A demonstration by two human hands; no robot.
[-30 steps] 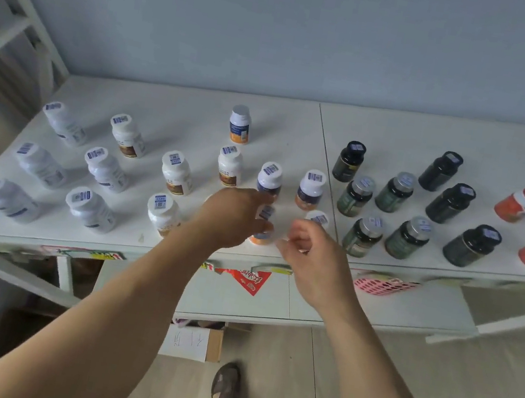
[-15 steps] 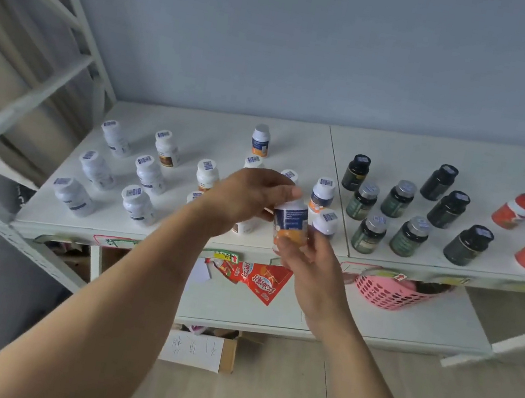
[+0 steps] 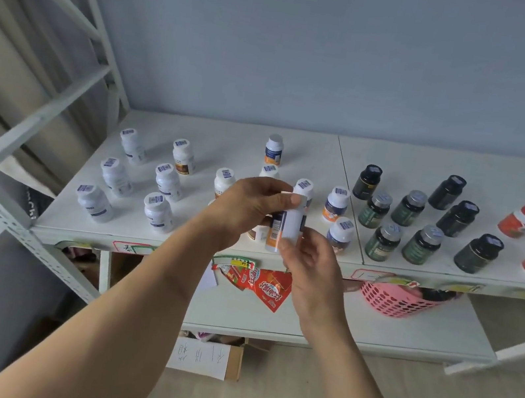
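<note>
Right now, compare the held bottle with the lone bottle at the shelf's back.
The held bottle is off the shelf, gripped by the left hand and right hand; the back bottle stands on it untouched. The held bottle's cap is mostly covered; the back bottle's shows. Both have blue-and-orange labels.

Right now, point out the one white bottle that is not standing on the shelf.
The white bottle with the blue-and-orange label, held between both hands: left hand grips its top, right hand its bottom. Every other bottle stands on the shelf.

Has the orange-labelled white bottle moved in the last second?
Yes. The bottle rose off the front of the shelf, lifted between left hand and right hand.
</note>
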